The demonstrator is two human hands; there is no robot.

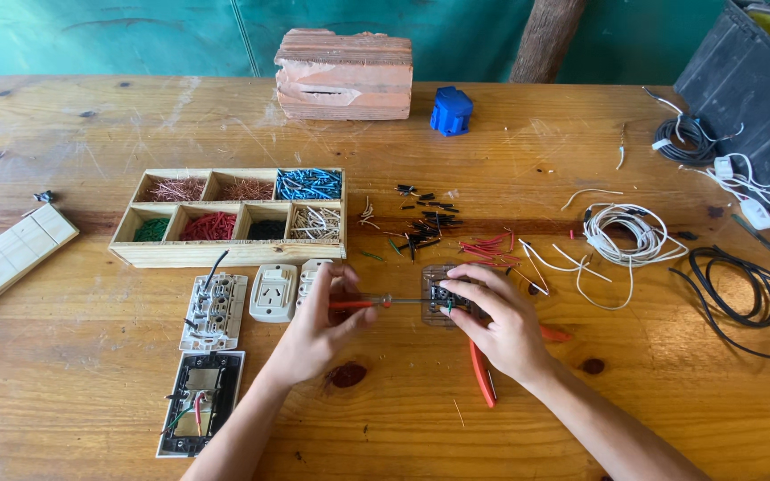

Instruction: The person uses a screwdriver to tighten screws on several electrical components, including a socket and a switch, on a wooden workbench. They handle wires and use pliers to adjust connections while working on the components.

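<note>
My left hand (318, 325) grips a red-handled screwdriver (363, 304), its shaft pointing right into a small brown socket module (439, 297) on the wooden table (91, 419). My right hand (496, 321) rests on that module and holds it down with its fingers. Red-handled pliers (483, 374) lie partly under my right wrist.
A wooden divided tray (229, 253) with several sorts of coloured wire bits stands behind. White socket parts (274, 291), a switch frame (214, 311) and a black-backed plate (200, 401) lie at left. Loose wire scraps (425, 223), white cable coil (621, 232), black cable (746, 294), brick (344, 75), blue part (451, 110).
</note>
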